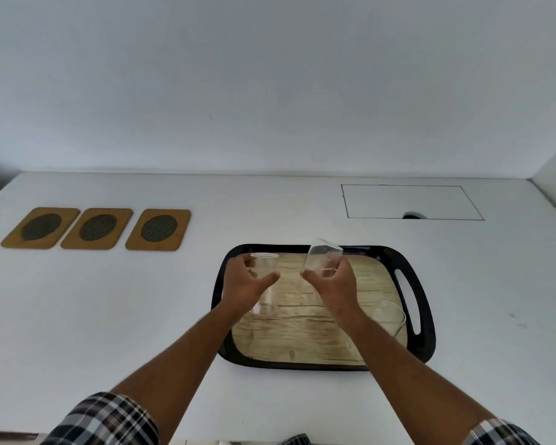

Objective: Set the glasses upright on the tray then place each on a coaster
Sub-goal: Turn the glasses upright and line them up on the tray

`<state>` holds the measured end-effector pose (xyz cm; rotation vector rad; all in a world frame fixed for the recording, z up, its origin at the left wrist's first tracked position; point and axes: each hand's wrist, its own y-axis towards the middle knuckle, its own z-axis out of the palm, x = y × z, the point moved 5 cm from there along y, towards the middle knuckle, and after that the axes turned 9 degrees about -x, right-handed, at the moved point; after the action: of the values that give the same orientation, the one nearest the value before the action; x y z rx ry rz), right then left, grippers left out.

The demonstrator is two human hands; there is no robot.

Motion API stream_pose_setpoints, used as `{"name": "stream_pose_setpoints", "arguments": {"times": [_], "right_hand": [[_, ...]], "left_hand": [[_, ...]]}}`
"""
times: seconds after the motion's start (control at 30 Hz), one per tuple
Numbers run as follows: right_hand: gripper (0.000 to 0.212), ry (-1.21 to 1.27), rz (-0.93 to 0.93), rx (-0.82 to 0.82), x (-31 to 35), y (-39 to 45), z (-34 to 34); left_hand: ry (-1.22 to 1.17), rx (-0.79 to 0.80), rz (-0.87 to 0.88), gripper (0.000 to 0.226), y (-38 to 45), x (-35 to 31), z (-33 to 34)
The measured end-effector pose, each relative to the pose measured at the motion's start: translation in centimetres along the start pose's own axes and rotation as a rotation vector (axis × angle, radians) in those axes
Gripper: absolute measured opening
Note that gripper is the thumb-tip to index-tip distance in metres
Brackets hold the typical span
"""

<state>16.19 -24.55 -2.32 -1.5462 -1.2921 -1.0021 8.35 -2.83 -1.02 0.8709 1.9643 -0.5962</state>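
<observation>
a third glass lies on its side near right on the tray. left hand wraps one glass; right hand holds another tilted glass. best set both bases flat before letting go. three coasters wait far left.

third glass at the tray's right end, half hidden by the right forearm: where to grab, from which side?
Judging by its pose, the third glass seems to lie tipped on the tray, though how exactly is hard to tell. Grip the mid wall, fingers wrapped around the barrel, not the thin rim. Come from above and the near right, since the right hand and the handle side crowd the rest.
</observation>
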Motion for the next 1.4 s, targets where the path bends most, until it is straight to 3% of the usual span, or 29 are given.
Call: {"name": "stream_pose_setpoints", "arguments": {"times": [0.17, 0.67, 1.4], "right_hand": [[0.070, -0.014, -0.168, 0.036, 1.0, -1.1, 0.9], [0.081, -0.074, -0.360, 0.081, -0.1, -2.5, 1.8], [0.085, -0.146, -0.398, 0.085, -1.1, -3.3, 1.8]], "left_hand": [[-0.050, -0.013, 0.093, 0.070, -0.5, -0.8, -0.6], [-0.088, -0.032, 0.148, 0.073, -1.0, 0.9, -2.2], [-0.045, -0.036, 0.234, 0.076, -1.5, 1.3, -2.6]]}}
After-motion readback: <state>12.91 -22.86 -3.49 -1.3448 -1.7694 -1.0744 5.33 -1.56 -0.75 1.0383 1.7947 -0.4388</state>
